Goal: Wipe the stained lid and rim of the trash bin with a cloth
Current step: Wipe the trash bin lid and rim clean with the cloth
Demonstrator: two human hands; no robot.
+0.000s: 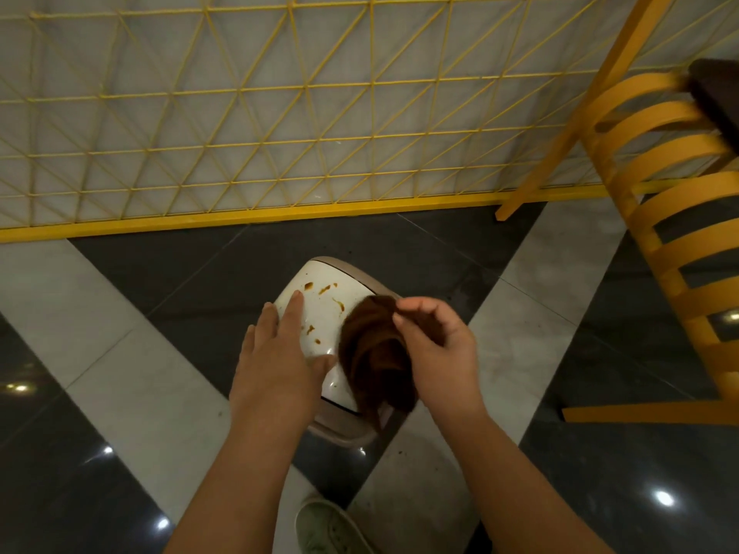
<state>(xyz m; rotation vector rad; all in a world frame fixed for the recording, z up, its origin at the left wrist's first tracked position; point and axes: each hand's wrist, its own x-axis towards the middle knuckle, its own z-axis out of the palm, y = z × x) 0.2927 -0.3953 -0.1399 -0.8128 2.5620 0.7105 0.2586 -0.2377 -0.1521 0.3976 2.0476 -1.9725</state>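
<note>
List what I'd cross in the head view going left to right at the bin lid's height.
Left hand resting on the lid → stained white lid → brown cloth → right hand pinching it → yellow chair.

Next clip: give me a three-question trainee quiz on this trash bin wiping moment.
1. True or false: the brown cloth hangs from the right hand.
2. The left hand is: A) flat on the white bin lid; B) gripping the yellow chair; C) out of view.
3. What colour are the stains on the lid?

Key: 1 true; 2 A; 3 orange-brown.
</note>
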